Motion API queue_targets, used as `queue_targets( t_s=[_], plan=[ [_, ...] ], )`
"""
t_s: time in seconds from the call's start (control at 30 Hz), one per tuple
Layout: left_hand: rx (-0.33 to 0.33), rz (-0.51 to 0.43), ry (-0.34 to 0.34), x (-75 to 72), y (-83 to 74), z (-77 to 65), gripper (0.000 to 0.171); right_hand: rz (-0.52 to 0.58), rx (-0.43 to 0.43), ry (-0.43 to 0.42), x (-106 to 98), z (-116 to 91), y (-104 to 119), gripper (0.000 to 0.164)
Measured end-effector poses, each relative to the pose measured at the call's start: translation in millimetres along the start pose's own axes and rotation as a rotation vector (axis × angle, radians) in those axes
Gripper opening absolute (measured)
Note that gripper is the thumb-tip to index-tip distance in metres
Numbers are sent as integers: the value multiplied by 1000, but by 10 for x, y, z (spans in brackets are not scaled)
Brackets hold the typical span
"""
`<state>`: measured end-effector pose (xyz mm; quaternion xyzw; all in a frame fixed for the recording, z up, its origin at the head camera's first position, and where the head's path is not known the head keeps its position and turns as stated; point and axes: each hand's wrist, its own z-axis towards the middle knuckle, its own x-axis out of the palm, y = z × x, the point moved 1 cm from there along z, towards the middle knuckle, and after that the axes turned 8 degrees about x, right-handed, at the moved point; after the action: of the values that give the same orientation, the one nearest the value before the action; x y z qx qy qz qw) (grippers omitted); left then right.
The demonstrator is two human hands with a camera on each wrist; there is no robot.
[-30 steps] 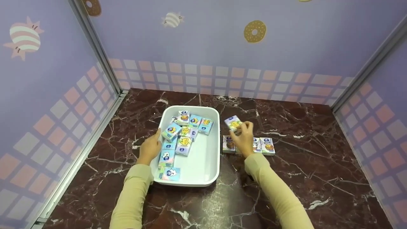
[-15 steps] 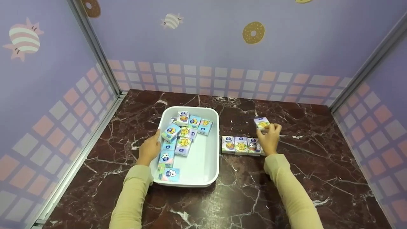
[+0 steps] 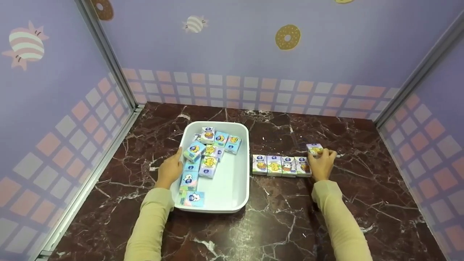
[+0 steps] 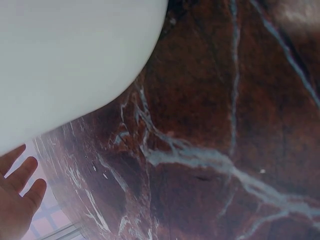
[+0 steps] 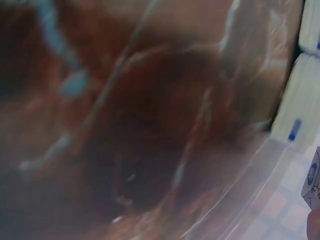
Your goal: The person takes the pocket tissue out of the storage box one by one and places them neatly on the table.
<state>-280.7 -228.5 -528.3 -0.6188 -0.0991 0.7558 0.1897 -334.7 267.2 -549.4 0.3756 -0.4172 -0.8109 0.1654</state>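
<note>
In the head view, my right hand pinches a small pocket tissue pack with a yellow cartoon figure. It holds the pack just above the right end of a row of several similar packs. The held pack's corner shows at the right wrist view's edge. My left hand rests against the left rim of a white tub. In the left wrist view its fingers look straight and slightly spread beside the tub's outer wall; the thumb is hidden there.
Several tissue packs lie loosely in the tub's left and far parts, some overlapping. The dark marble tabletop is bordered by patterned panels at the back and both sides.
My right hand has carried the tissue pack rightward, past the row's end, and lowered it, uncovering the row's right-hand packs. The left hand and tub have stayed in place.
</note>
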Motion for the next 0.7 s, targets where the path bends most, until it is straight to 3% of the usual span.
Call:
queue_targets(
  t_s=[0.4, 0.7],
  plan=[
    [34, 24, -53, 16, 18, -9, 52, -136, 102, 118, -133, -35, -250, 30],
    [22, 16, -25, 1, 5, -10, 53, -275, 65, 274, -177, -68, -380, 31]
  ],
)
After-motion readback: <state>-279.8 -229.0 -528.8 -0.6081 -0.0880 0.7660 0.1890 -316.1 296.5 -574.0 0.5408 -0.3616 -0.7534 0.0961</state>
